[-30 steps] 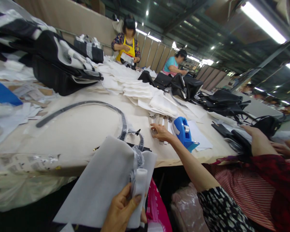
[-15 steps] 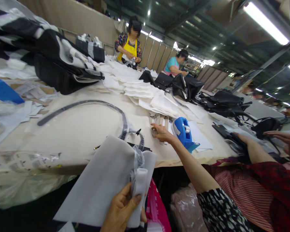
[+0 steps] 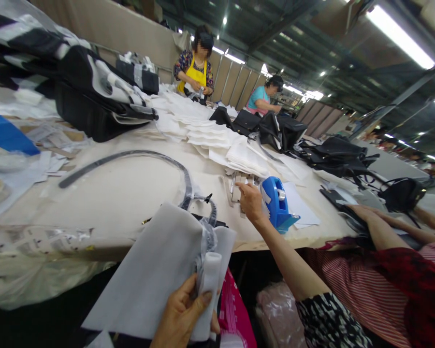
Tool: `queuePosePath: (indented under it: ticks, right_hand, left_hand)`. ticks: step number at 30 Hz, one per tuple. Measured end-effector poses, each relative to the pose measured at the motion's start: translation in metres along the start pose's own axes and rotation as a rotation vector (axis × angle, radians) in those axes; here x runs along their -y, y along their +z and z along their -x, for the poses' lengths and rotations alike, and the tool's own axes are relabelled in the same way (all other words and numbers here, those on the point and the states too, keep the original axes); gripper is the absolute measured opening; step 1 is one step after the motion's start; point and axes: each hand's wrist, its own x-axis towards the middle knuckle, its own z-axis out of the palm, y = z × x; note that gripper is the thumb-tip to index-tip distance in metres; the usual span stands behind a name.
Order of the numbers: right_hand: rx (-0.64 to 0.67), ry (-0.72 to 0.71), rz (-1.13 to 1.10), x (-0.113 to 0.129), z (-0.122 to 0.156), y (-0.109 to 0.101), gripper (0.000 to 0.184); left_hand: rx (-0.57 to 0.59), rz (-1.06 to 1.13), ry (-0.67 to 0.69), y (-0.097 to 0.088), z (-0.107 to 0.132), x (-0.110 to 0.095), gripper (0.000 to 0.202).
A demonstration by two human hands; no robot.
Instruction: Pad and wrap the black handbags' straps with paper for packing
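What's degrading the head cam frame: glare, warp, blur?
Head view: the fluorescent tube at upper right blows out to white; wide-angle warp bows the long work table and tilts the whole scene; the hand at the bottom edge is cut off by the frame; the blue tape dispenser looks sharp, with no clear motion blur.

Left hand (image 3: 181, 314) low in view, fingers curled in a grip. Right arm (image 3: 286, 256) stretched far forward; right hand (image 3: 251, 203) angled down at the wrist.
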Motion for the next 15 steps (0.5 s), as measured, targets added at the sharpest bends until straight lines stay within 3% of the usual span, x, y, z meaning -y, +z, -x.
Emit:
queuePosePath:
  ticks: [3,5,7,10,15]
  right_hand:
    - [-0.041,-0.171,-0.096,0.008,0.026,-0.010,0.043]
    - [0.047,-0.336,-0.198,0.008,0.047,-0.015,0.038]
    - [0.190,-0.408,-0.273,0.003,0.064,-0.018,0.027]
    - [0.256,-0.293,-0.312,-0.007,0.077,-0.017,0.014]
    - [0.058,-0.062,-0.150,-0.013,0.057,-0.007,0.029]
  left_hand:
    - [-0.005,-0.007,-0.001,0.001,0.001,-0.002,0.055]
    - [-0.008,0.002,-0.006,0.001,0.001,-0.002,0.057]
    - [-0.007,0.016,-0.007,0.002,0.001,-0.001,0.058]
    - [0.000,0.024,0.004,0.002,-0.001,-0.001,0.056]
    - [0.006,0.022,-0.005,0.004,-0.001,-0.002,0.058]
